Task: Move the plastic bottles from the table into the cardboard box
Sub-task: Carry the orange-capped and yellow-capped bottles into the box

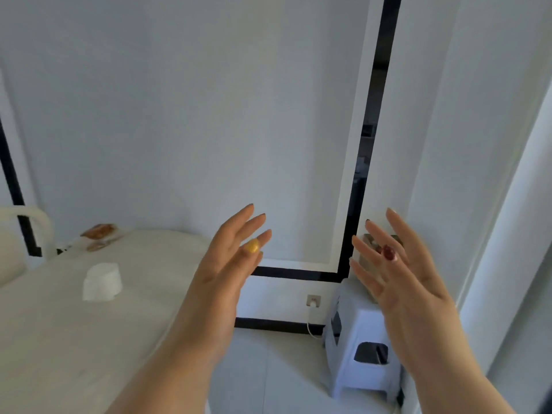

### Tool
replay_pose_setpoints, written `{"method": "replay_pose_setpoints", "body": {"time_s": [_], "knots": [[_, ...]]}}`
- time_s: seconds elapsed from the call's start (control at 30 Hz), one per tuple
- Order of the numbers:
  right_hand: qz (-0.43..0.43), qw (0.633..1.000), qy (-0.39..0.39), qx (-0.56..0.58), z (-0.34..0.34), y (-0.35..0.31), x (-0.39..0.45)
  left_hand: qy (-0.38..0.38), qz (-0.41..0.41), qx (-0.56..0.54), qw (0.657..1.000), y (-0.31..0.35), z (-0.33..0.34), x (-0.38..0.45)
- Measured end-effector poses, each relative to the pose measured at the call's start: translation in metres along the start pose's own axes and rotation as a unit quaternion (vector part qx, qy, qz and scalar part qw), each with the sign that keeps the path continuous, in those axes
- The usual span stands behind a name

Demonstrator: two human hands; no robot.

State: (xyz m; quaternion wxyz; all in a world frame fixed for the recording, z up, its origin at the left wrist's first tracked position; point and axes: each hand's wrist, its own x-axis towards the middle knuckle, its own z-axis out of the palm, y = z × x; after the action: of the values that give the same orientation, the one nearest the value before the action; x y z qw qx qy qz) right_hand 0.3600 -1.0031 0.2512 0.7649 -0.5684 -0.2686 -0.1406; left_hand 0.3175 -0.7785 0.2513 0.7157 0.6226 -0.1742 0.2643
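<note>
Left fingers (254, 222) straight and loosely fanned, nothing in them; yellow blob on the thumb tip, can't tell if it's nail paint or a marker. Right fingers (376, 234) same story, spread and straight, holding nothing, with a dark red blob near the thumb tip. From my feed the left hand (224, 264) and right hand (406, 282) are both raised mid-air, palms facing each other, apart, bare forearms running down to the bottom edge. Behind the right fingers something brownish sits on top of a pale plastic stool (358, 348), mostly hidden, can't tell what it is. Wall socket (313, 300) with a white cable just left of the stool. Left side: white table (59, 339) carrying a white crumpled wad (102, 281) and orange-brown packets (100, 233) at its far edge. I see no plastic bottles or cardboard box in this view, so can't say where they are
</note>
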Motion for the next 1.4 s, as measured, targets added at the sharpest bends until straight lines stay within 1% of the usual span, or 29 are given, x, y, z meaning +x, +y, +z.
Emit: {"method": "replay_pose_setpoints", "body": {"time_s": [0.1, 0.23, 0.3, 0.47, 0.6, 0.73, 0.9, 1.03, 1.17, 1.3, 1.4], "knots": [[0.007, 0.998, 0.008, 0.067, 0.056, -0.006, -0.045, 0.0, -0.03, -0.122, 0.992, 0.026, -0.062, -0.038], [0.016, 0.991, 0.035, 0.125, 0.141, -0.007, -0.111, -0.013, -0.07, -0.192, 0.979, 0.067, -0.158, -0.091], [0.027, 0.987, 0.031, 0.152, 0.192, -0.007, -0.139, -0.006, -0.079, -0.208, 0.975, 0.095, -0.21, -0.117], [0.049, 0.979, 0.004, 0.197, 0.293, -0.019, -0.179, 0.017, -0.059, -0.226, 0.972, 0.165, -0.303, -0.154], [0.062, 0.971, -0.033, 0.23, 0.362, -0.031, -0.195, 0.045, -0.043, -0.249, 0.966, 0.203, -0.354, -0.178], [0.073, 0.957, -0.069, 0.272, 0.423, -0.034, -0.203, 0.06, -0.035, -0.253, 0.965, 0.224, -0.394, -0.202], [0.093, 0.941, -0.109, 0.307, 0.488, -0.01, -0.206, 0.08, -0.025, -0.23, 0.97, 0.236, -0.451, -0.215], [0.103, 0.931, -0.129, 0.325, 0.54, 0.024, -0.2, 0.09, -0.017, -0.203, 0.975, 0.23, -0.508, -0.21], [0.115, 0.927, -0.127, 0.334, 0.592, 0.068, -0.187, 0.098, -0.024, -0.181, 0.978, 0.214, -0.566, -0.193], [0.147, 0.92, -0.122, 0.342, 0.646, 0.107, -0.177, 0.104, -0.039, -0.153, 0.982, 0.205, -0.621, -0.174], [0.156, 0.925, -0.121, 0.325, 0.681, 0.125, -0.169, 0.1, -0.043, -0.139, 0.984, 0.2, -0.657, -0.161]]}}
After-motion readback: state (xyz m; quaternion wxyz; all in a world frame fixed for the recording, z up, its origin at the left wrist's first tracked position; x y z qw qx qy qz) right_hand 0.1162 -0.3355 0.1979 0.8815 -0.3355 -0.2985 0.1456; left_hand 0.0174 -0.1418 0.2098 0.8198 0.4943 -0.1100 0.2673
